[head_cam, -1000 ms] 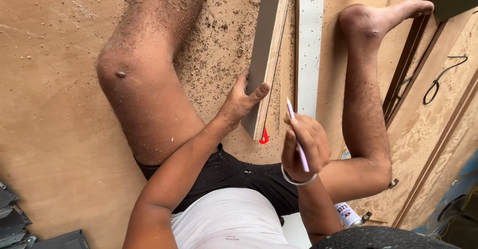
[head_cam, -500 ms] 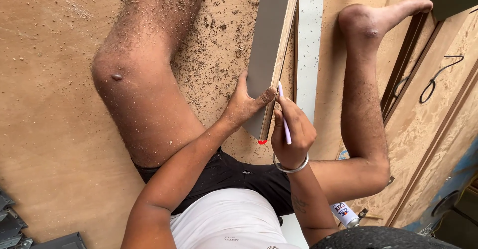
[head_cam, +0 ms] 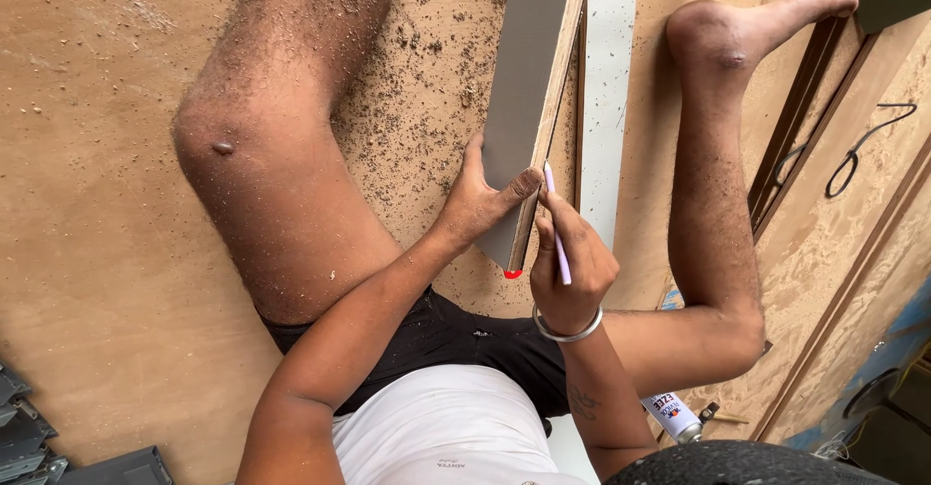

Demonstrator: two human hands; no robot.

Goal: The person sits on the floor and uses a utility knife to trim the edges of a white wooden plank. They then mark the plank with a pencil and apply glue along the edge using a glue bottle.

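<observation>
A sawdust-strewn brown plywood floor (head_cam: 116, 204) carries the work. A long grey-faced laminated board (head_cam: 529, 87), judged stiff and fairly light, is steadied on edge by the left hand (head_cam: 480, 204), its grip clenched near the end; a slim white pencil (head_cam: 557, 228) is pinched in the right hand (head_cam: 572, 262) against the edge.
</observation>
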